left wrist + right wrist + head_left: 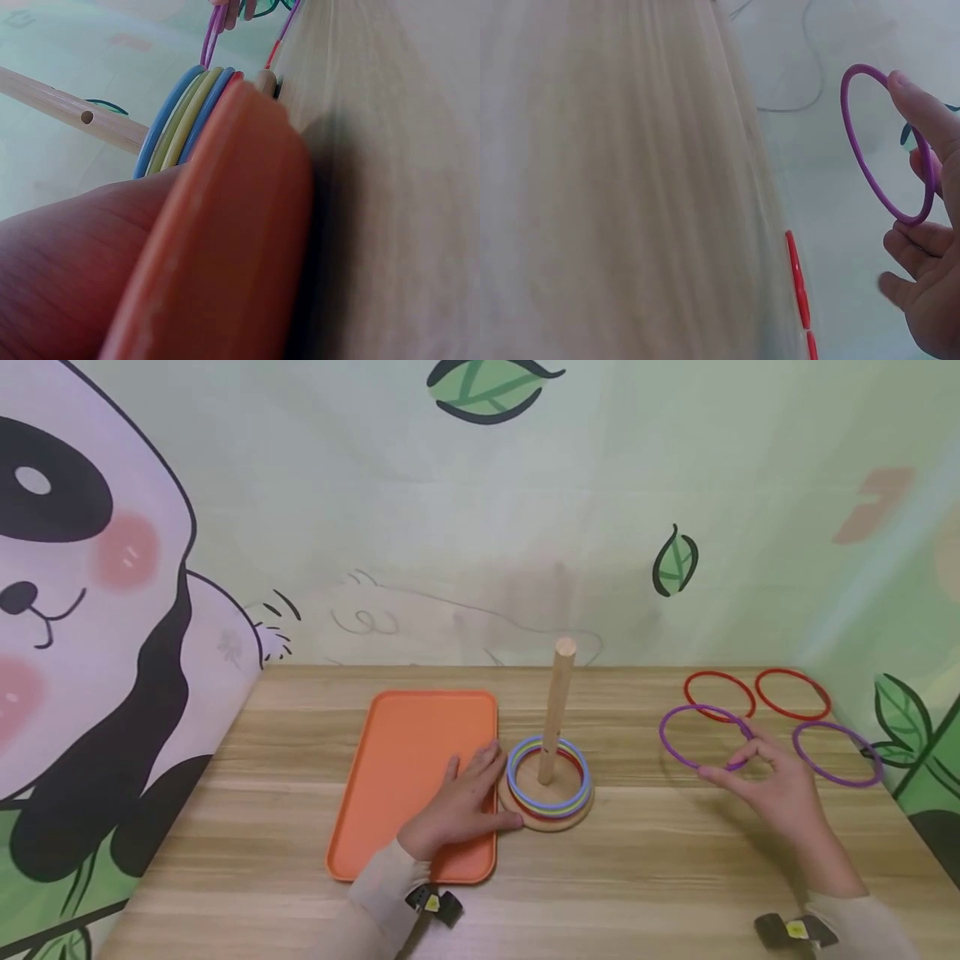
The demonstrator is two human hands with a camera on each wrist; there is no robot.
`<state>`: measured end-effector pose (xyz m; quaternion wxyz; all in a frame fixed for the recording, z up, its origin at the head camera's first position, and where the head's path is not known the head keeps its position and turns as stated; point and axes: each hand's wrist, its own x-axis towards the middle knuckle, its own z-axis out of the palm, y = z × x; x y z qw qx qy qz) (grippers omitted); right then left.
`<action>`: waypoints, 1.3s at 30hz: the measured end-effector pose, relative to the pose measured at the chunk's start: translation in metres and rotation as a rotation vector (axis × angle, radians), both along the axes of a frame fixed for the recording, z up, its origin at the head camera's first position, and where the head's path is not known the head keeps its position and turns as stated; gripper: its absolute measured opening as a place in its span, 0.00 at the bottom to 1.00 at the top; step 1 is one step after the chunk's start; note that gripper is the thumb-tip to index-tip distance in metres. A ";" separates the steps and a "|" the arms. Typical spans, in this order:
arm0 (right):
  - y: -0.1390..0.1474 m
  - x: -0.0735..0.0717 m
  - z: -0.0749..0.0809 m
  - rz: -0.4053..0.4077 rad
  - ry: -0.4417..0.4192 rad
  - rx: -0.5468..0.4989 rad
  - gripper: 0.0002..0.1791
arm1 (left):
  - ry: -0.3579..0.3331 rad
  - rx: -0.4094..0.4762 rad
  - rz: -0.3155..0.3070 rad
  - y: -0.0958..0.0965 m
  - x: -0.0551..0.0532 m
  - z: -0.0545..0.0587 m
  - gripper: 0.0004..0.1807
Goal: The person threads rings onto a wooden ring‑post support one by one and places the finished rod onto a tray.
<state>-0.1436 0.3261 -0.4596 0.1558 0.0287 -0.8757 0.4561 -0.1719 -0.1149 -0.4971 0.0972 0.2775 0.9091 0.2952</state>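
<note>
My left hand (465, 806) rests across the right edge of an orange tray (408, 735), fingers extended, thumb at the round base (551, 823) of a wooden ring-toss stand. From that base rises a wooden peg (557, 710). Stacked rings (169, 112) in blue, green, yellow and red lie around the peg's foot. To the right, over the table, my right hand (780, 793) pinches a purple ring (868, 177) between thumb and fingers. In the right wrist view this ring stands tilted, its near side partly behind the thumb.
Behind and right of my right hand lie two red rings (757, 685) and another purple ring (847, 782), near the table's right edge. A wall cloth (450, 510) printed with a panda and leaves stands along the back of the wooden table (637, 868).
</note>
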 end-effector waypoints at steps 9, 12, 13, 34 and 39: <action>-0.003 -0.007 0.011 -0.011 0.005 -0.009 0.20 | 0.003 0.003 -0.009 0.001 0.000 0.000 0.57; -0.004 -0.010 0.018 0.004 0.001 -0.017 0.20 | 0.005 0.001 -0.007 0.001 0.000 0.000 0.57; -0.004 -0.011 0.019 0.010 0.003 -0.015 0.20 | 0.006 0.000 -0.006 0.001 -0.001 -0.001 0.57; -0.012 -0.016 0.044 0.053 0.033 0.018 0.19 | 0.011 -0.005 -0.002 -0.001 -0.003 -0.005 0.57; -0.014 -0.016 0.050 0.044 0.053 0.039 0.20 | 0.009 -0.010 -0.003 -0.001 -0.004 -0.004 0.57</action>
